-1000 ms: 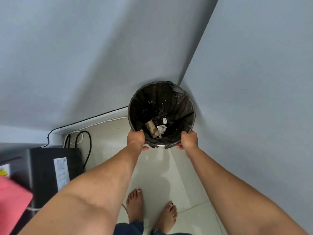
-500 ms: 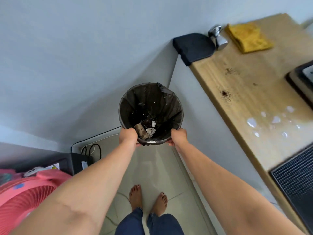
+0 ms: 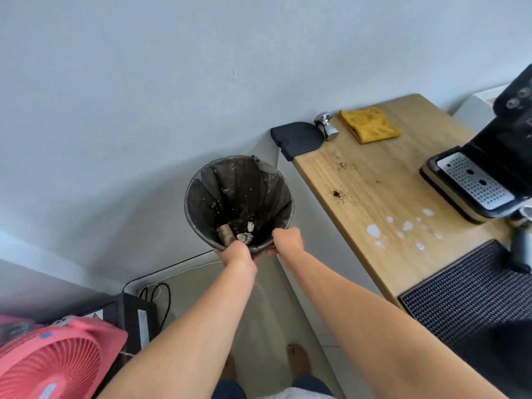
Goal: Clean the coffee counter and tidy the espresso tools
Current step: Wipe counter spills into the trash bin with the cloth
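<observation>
A bin (image 3: 239,203), lined with a dark bag, was held in the air just left of the wooden surface (image 3: 383,174), its mouth tilted toward the camera. Its near rim was gripped by both hands: the left hand (image 3: 236,251) was closed on the lower edge, and the right hand (image 3: 288,240) was closed on the rim beside it, with fingers (image 3: 266,252) curled under the rim. Inside the bin, a cardboard tube (image 3: 226,240) and crumpled scraps (image 3: 246,236) were seen at the bottom. On the surface, coffee grounds (image 3: 336,194) were scattered near the left edge, and white drops of spilled liquid (image 3: 403,228) lay nearer the front. At the back corner, a dark mat (image 3: 296,136) overhung the edge, with a metal tamper (image 3: 326,126) touching it and a folded yellow cloth (image 3: 368,125) just beside the tamper. An espresso machine (image 3: 489,162) stood at the right (its drip tray grille was visible), and a black ribbed mat (image 3: 460,295) lay at the near end. On the floor to the left, a pink fan (image 3: 54,361) and a black box (image 3: 132,315) with cables were seen.
</observation>
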`<state>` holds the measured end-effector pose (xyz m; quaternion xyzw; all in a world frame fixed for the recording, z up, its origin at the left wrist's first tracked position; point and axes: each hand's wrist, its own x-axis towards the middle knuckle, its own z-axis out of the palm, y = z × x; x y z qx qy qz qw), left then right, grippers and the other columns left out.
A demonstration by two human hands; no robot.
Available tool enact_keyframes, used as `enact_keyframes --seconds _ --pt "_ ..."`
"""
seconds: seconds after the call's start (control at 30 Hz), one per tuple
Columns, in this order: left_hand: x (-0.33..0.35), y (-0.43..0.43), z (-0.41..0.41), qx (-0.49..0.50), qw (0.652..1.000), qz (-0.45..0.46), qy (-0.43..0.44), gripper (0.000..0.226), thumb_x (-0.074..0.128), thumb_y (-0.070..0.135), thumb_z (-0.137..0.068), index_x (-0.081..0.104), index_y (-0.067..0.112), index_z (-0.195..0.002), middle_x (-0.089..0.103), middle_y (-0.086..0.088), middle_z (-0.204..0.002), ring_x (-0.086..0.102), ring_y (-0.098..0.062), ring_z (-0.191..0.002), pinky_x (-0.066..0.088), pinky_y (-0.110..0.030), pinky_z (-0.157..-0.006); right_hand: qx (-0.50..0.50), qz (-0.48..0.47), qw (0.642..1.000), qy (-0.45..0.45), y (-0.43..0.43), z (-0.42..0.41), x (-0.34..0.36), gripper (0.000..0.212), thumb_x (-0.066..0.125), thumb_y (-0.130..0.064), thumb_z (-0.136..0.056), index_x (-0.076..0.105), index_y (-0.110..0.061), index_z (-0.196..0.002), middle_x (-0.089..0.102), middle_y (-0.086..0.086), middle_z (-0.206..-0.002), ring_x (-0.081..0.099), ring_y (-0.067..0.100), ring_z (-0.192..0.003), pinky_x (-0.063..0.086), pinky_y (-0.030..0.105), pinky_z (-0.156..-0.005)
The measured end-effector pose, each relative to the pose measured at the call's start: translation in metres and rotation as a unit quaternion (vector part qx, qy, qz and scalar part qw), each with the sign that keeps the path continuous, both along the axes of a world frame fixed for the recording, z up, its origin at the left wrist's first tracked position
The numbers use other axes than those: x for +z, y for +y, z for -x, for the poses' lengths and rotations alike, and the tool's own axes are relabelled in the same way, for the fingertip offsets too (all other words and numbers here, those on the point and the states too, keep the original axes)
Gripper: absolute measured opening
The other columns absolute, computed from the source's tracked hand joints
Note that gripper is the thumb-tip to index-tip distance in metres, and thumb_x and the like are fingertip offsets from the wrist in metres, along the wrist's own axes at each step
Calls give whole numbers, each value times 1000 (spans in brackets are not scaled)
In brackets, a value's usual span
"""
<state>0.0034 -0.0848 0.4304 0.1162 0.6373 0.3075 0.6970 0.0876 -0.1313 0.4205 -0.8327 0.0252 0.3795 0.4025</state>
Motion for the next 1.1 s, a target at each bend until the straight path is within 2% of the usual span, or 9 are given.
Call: enact_keyframes --seconds 0.1,0.17,0.37,0.5,0.6,0.73,0.8,0.93,1.1 --pt "11 -9 -10 47 999 3 12 62 39 -4 -93 39 26 -147 53 -14 -140 60 -40 -110 54 -45 -60 58 -6 998 10 -8 -18 9 7 49 -8 -83 51 -7 -77 60 11 -58 60 24 -41 34 18 -36" --pt "18 -18 -17 88 996 11 5 60 42 1 -96 36 29 -149 49 -12 -144 58 -41 -112 53 -45 -59 100 -7 995 20 -11 -32 17 16 46 -11 -90 45 -8 -74 51 12 -60 51 22 -35 27 13 -34" --pt "33 -27 -41 187 982 20 4 62 42 11 -101 23 37 -154 31 -12 -157 45 -45 -129 49 -65 -84 339 46 939 -38 -8 -99 77 24 47 -12 -93 43 -10 -69 50 11 -57 55 25 -44 40 24 -41" --pt "37 -35 -60 202 979 8 28 64 39 10 -101 22 41 -154 30 -10 -157 45 -45 -130 49 -65 -84 373 2 926 -57 -2 -156 116 15 47 -12 -92 52 -7 -79 65 14 -72 54 24 -48 42 25 -44" --pt "33 -38 -72 208 977 -1 42 61 35 7 -100 29 38 -152 37 -9 -154 46 -43 -127 52 -63 -85 330 -31 928 -172 2 -212 126 20 47 -13 -93 64 -4 -97 74 10 -85 63 23 -65 46 31 -58" --pt "21 -43 -83 145 985 4 96 54 35 7 -98 37 23 -150 48 -11 -146 53 -41 -124 56 -46 -72 276 46 895 -347 -6 -284 117 15 46 -31 -87 60 -27 -89 65 7 -98 57 29 -93 39 42 -88" --pt "13 -43 -85 143 983 7 118 52 35 8 -98 41 21 -148 54 -12 -140 57 -41 -121 54 -44 -65 252 91 869 -415 -8 -319 103 37 55 -43 -84 62 -21 -113 56 11 -122 47 34 -119 28 47 -102" --pt "0 -37 -93 151 979 18 137 51 34 3 -97 45 17 -145 57 -14 -138 57 -38 -119 57 -47 -81 283 113 849 -432 -15 -373 79 91 62 -62 -75 31 -17 -148 26 17 -156 15 34 -147 16 51 -114" --pt "-10 -36 -107 177 978 29 106 49 38 4 -99 46 19 -144 58 -13 -136 60 -36 -118 55 -45 -80 323 138 843 -408 -9 -410 55 102 49 -73 -79 14 -15 -156 5 14 -165 -3 31 -152 5 51 -120"
